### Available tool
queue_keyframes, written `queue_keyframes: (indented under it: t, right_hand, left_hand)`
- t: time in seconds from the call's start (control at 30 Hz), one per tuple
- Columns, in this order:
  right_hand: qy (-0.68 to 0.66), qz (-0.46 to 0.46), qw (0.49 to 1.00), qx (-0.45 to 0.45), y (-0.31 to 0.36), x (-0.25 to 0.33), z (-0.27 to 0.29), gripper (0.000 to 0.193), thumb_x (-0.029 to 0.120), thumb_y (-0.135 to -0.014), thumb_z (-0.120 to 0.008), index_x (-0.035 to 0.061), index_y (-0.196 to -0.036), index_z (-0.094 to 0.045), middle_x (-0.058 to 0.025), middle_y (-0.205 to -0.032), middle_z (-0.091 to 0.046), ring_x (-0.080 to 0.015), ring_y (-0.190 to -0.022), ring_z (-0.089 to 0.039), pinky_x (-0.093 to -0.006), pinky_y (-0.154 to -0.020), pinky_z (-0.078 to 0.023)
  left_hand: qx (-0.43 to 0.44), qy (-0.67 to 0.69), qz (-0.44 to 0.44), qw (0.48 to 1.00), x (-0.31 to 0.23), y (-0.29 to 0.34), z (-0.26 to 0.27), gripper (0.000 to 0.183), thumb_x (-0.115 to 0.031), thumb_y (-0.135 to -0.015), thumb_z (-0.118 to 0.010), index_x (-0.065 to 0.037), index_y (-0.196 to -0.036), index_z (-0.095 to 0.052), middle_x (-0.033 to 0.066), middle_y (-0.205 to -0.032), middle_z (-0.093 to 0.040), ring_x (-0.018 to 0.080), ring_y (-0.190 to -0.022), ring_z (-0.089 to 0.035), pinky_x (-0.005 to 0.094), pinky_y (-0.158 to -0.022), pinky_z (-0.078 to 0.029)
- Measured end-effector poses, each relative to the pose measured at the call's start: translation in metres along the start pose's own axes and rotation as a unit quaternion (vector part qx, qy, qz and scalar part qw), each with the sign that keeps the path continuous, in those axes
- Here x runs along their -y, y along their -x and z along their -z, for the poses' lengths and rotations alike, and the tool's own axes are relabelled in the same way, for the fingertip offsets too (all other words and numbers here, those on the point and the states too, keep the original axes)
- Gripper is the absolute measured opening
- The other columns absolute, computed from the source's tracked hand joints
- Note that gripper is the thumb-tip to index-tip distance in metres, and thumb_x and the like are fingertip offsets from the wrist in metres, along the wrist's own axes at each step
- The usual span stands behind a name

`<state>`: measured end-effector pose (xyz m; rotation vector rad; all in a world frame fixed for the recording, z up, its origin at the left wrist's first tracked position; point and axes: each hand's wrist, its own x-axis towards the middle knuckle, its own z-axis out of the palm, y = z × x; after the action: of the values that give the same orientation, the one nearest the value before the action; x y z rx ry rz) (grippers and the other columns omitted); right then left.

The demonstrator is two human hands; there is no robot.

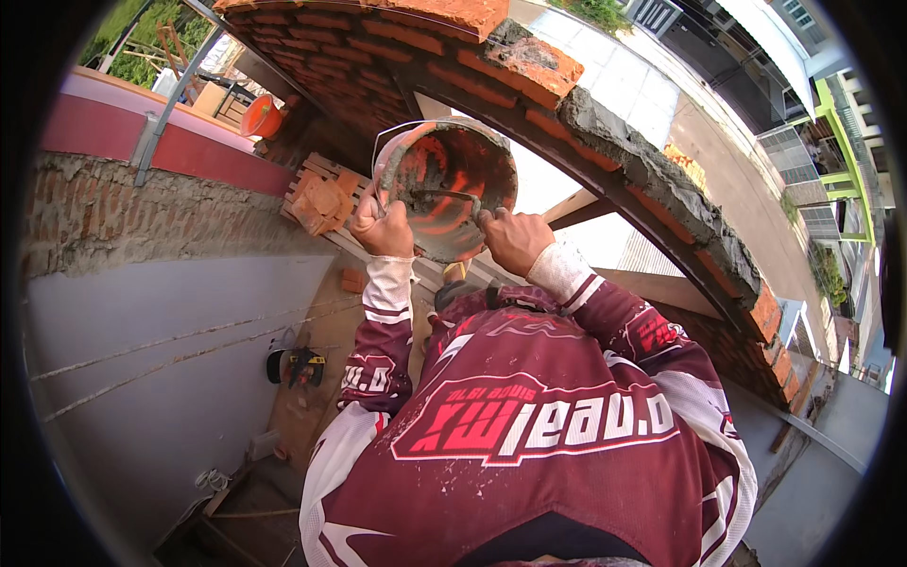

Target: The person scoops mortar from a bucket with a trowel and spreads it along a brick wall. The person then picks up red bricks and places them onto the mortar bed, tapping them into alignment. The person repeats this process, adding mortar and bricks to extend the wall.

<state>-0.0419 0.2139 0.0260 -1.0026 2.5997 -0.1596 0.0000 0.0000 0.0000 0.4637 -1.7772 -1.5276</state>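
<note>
One mortar-smeared bucket (503, 175) opens up between a worker's two hands, its orange inside streaked with grey mortar (431, 178). The fingers of the left hand (385, 232) are closed over the near left part of its rim; those of the right hand (516, 242) are curled tightly round the end of a bent-necked tool (454, 195), whose neck reaches left into the bucket. The tool's far end is hard to make out against the mortar.

The bucket looks like stiff, tough plastic – likely weighty with wet mix, and slick where the rim is coated. A full wrap over a cleaner stretch of rim, well clear of the tool, should hold best; the tool itself looks rigid and is best gripped at its end.

Just left of the left fingers lies a stack of orange bricks (322, 202). Beyond the right fingers, up and to the right, runs a brick wall (529, 72) – its sloping top rough with a grey mortar bed (644, 144).
</note>
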Motion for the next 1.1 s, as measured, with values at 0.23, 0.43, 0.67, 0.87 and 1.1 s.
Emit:
queue_keyframes:
  t: [0.23,0.43,0.67,0.87,1.1]
  right_hand:
    - [0.006,0.013,0.996,-0.085,0.014,-0.002,-0.015,0.021,0.013,-0.094,-0.05,-0.002,-0.107,-0.057,-0.0194,-0.089,-0.069,-0.0338,-0.075,-0.073,-0.044,-0.062,-0.059]
    - [0.005,-0.055,0.996,-0.073,0.006,0.008,-0.019,0.019,0.013,-0.093,-0.052,-0.0036,-0.101,-0.058,-0.0195,-0.086,-0.069,-0.0331,-0.074,-0.073,-0.0435,-0.061,-0.059]
    - [-0.056,-0.113,0.987,-0.1,0.002,-0.009,-0.007,0.029,0.02,-0.093,-0.061,-0.0048,-0.107,-0.056,-0.0236,-0.093,-0.07,-0.0397,-0.078,-0.072,-0.0477,-0.062,-0.058]
    - [-0.089,0.015,0.995,0.04,0.021,0.001,0.002,0.033,0.024,-0.092,-0.062,-0.0062,-0.107,-0.059,-0.0246,-0.092,-0.071,-0.039,-0.081,-0.073,-0.0463,-0.064,-0.059]
    - [-0.05,-0.089,0.98,-0.168,0.004,0.003,0.02,0.031,0.02,-0.095,-0.056,-0.0061,-0.111,-0.054,-0.0216,-0.091,-0.068,-0.0352,-0.072,-0.072,-0.0445,-0.058,-0.057]
  left_hand:
    - [0.012,-0.04,-0.062,0.997,-0.015,0.002,-0.013,0.01,0.008,-0.073,-0.056,0.007,-0.068,-0.047,0.0165,-0.123,-0.072,0.0064,-0.079,-0.062,0.0235,-0.063,-0.048]
    - [0.046,-0.095,-0.059,0.993,-0.016,0.012,-0.016,0.015,0.008,-0.074,-0.056,0.005,-0.068,-0.042,0.0201,-0.124,-0.071,0.0127,-0.091,-0.068,0.0257,-0.073,-0.053]
    - [0.057,-0.048,-0.095,0.993,-0.024,0.015,-0.023,0.023,0.008,-0.073,-0.057,0.003,-0.065,-0.036,0.0195,-0.125,-0.071,0.008,-0.076,-0.06,0.024,-0.063,-0.048]
    - [0.051,0.009,-0.021,0.998,-0.021,0.001,-0.024,0.011,0.003,-0.074,-0.057,0.006,-0.067,-0.048,0.0137,-0.119,-0.073,0.0042,-0.065,-0.05,0.0233,-0.058,-0.042]
    - [0.041,0.091,0.075,0.992,-0.009,-0.008,-0.017,0.032,0.004,-0.072,-0.055,0.006,-0.1,-0.07,-0.0058,-0.079,-0.059,0.0029,-0.066,-0.047,0.0206,-0.061,-0.04]
